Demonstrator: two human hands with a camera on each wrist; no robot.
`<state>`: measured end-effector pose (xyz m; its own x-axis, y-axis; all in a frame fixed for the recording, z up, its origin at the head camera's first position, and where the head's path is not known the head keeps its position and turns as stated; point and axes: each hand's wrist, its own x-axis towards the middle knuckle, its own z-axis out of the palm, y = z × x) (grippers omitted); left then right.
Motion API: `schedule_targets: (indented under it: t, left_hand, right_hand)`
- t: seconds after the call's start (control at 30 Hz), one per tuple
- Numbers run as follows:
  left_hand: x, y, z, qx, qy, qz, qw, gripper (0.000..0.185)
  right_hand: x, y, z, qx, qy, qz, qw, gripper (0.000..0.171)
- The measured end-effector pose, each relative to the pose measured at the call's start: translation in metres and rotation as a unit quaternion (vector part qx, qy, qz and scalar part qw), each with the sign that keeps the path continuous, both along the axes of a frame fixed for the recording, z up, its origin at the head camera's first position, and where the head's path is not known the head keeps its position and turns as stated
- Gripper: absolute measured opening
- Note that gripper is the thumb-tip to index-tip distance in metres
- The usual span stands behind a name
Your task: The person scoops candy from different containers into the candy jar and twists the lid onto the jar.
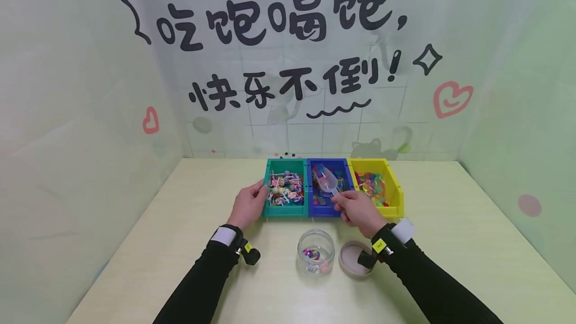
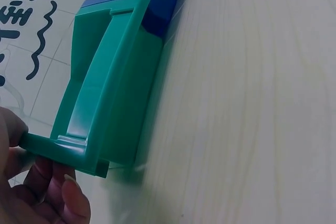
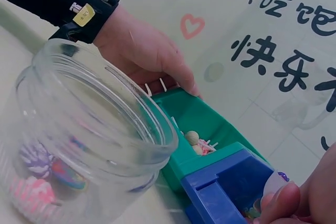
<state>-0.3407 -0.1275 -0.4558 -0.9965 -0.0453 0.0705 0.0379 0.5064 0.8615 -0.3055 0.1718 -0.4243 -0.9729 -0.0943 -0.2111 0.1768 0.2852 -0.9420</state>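
Clear jar [image 1: 316, 252], open, nearest, lid [image 1: 352, 259] at its 3 o'clock; right hand [image 1: 360, 211] pinches scoop [image 1: 327, 180] over blue bin [image 1: 325, 208], at 12 o'clock; left hand [image 1: 247, 205] grips green bin [image 1: 284, 209], apparently steadying it.

A pale, cream-coloured wooden table [image 1: 450, 244] with a faint grain fills the lower half of the scene. It stands in a corner closed in by light green walls [image 1: 67, 129]. The back wall [image 1: 288, 129] shows printed white tiles, large black lettering [image 1: 279, 14], red hearts [image 1: 451, 98], a faint cat outline and soft coloured spots. The light is even and soft.
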Motion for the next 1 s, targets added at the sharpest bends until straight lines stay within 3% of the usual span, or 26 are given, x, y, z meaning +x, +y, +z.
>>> schedule_targets:
  t: [1.0]
  left_hand:
    - [0.007,-0.001,0.004,-0.03,0.034,0.027,0.9986,0.047]
  right_hand:
    - [0.025,0.036,-0.003,-0.024,0.011,0.02,0.999,0.034]
